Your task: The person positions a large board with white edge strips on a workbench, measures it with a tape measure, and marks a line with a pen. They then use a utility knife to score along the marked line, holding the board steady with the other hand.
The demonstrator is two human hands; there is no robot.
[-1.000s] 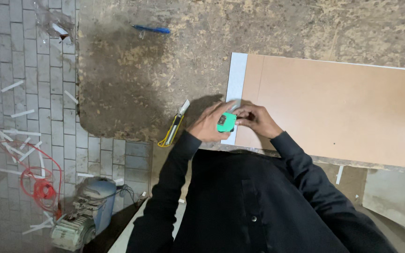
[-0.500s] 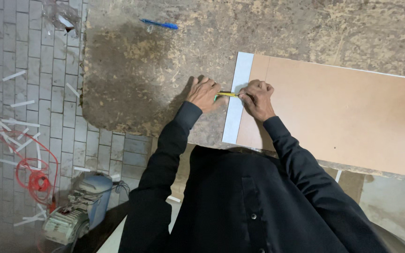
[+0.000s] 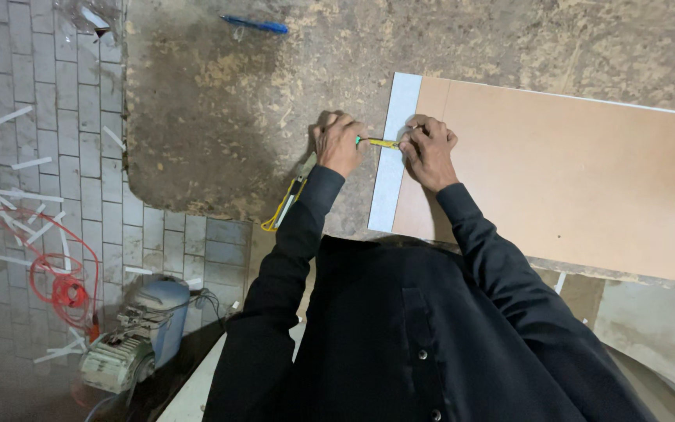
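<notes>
At 8 o'clock, nearest, a small motor (image 3: 130, 344) stands beside a red cable (image 3: 60, 277) on the paving. A yellow knife (image 3: 284, 205) lies by the left forearm. Higher, the left hand (image 3: 339, 143) is closed on a tape measure; its body is hidden. The yellow tape (image 3: 382, 144) crosses the white edge of the brown board (image 3: 572, 172) to the right hand (image 3: 429, 148), whose fingers pinch its end. At 11 o'clock, farthest, lies a blue pen (image 3: 255, 25).
</notes>
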